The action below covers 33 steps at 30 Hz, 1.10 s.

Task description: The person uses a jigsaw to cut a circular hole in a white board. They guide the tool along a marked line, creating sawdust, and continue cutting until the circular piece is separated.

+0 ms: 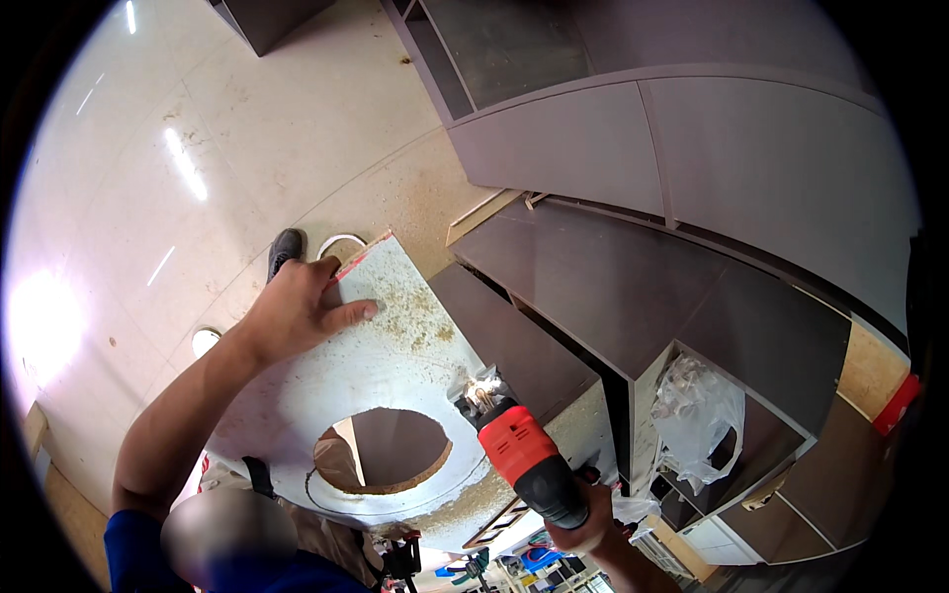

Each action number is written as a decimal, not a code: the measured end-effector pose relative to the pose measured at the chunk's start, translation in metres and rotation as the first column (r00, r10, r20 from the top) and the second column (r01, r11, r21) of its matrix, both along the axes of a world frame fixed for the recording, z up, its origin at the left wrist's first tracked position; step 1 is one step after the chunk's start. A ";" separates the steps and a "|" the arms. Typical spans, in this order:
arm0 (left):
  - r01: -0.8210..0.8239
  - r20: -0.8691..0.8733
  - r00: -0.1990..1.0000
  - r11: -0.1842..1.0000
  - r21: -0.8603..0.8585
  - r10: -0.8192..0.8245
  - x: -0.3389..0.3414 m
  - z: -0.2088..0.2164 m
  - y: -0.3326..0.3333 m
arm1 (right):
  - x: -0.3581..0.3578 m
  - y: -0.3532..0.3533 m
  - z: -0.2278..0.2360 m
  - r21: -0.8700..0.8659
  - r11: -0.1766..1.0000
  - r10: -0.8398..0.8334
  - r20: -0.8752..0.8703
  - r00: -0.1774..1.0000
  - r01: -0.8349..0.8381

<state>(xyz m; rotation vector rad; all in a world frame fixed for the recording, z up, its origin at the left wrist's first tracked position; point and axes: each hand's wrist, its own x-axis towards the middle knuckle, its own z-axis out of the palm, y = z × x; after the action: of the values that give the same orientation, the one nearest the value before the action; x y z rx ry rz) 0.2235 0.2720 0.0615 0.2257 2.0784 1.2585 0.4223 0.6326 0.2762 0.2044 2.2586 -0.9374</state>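
left hand (pixel 297 308): yours, spread flat on the dusty white board (pixel 395 356) at 10 o'clock
right hand (pixel 583 519): wrapped round the red saw (pixel 519 455), 5 o'clock
cabinet cubby (pixel 781 435): clear plastic bag (pixel 697 410) inside

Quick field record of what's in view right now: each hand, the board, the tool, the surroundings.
left hand: flat on the far corner of the board, pressing it down
right hand: gripping the power tool
board: pale panel, dusted with sawdust, tilted across the view
hole: round cutout through the board, edge rough
power tool: red and black body, nose at the board's right edge
cabinets: dark grey units to the right, one open box holding a plastic bag
floor: glossy pale tiles, sawdust near the cabinets
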 end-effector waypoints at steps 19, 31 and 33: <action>0.027 0.063 0.998 0.998 -0.062 -0.023 -0.007 0.007 0.005 | -0.002 -0.006 -0.005 -0.040 0.988 -0.153 -0.061 0.986 0.151; -0.019 0.095 0.995 1.000 0.001 0.019 -0.004 0.006 0.005 | -0.010 -0.006 -0.006 -0.170 0.968 -0.185 0.027 0.982 0.187; -0.017 0.077 0.997 1.000 0.009 0.017 -0.003 0.003 0.004 | -0.011 -0.005 -0.006 -0.215 0.955 -0.200 0.049 0.979 0.206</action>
<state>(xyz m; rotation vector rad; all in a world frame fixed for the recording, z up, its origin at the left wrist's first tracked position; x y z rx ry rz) 0.2206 0.2756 0.0648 0.1620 2.0129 1.2683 0.4118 0.6273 0.2700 0.3532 2.1180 -1.2759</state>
